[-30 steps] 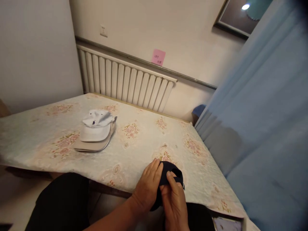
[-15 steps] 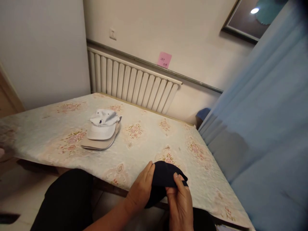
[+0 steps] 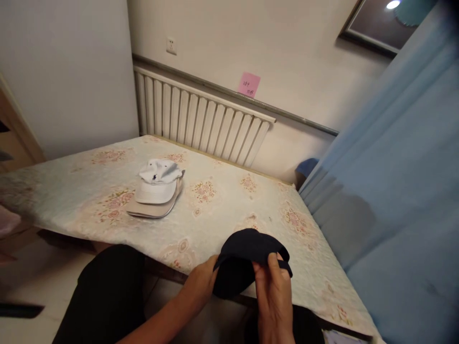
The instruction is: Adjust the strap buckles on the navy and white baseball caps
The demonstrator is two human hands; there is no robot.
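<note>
A dark navy cap [image 3: 247, 258] hangs over the near edge of a table covered by a pale floral cloth [image 3: 222, 210]. My left hand [image 3: 199, 284] grips the cap's left side from underneath. My right hand [image 3: 274, 291] pinches its right edge near the strap, fingers closed on the fabric. Farther left on the cloth lie a white cap [image 3: 158, 181] stacked on a beige cap [image 3: 152, 209].
A white radiator [image 3: 201, 119] runs along the back wall under a pink sticky note [image 3: 248, 84]. A blue curtain [image 3: 394, 191] fills the right side. My dark-clothed knee [image 3: 103, 291] sits below the table edge. A framed picture [image 3: 380, 24] hangs at the upper right.
Both hands have slid down toward the table's near edge and the navy cap has spread open, showing more of its crown. The view has shifted, so the two stacked caps sit a little higher.
</note>
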